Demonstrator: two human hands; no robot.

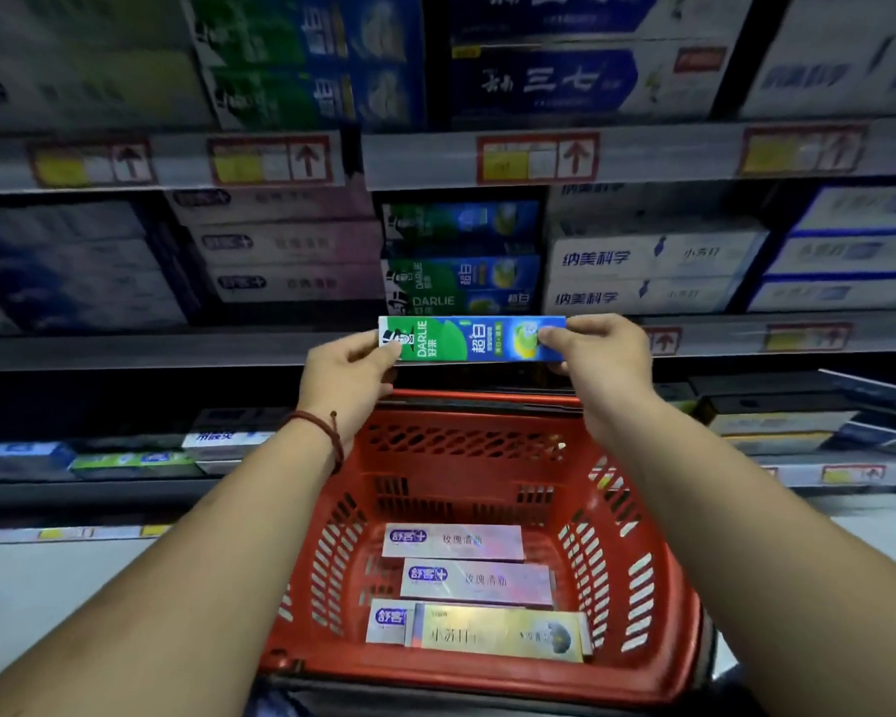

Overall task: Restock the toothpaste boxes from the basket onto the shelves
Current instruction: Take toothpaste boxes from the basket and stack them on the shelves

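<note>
Both hands, left (350, 377) and right (598, 354), pinch a Darlie box (469, 338) level; slide it straight toward twelve o'clock onto the matching stack (461, 261).

top shelf boxes (539, 23) cropped, price tags (538, 157) blurred

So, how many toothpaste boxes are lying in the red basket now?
4: a pink one at the back, a pink one in the middle, a gold one in front, another box partly under it. More may be hidden.
</note>
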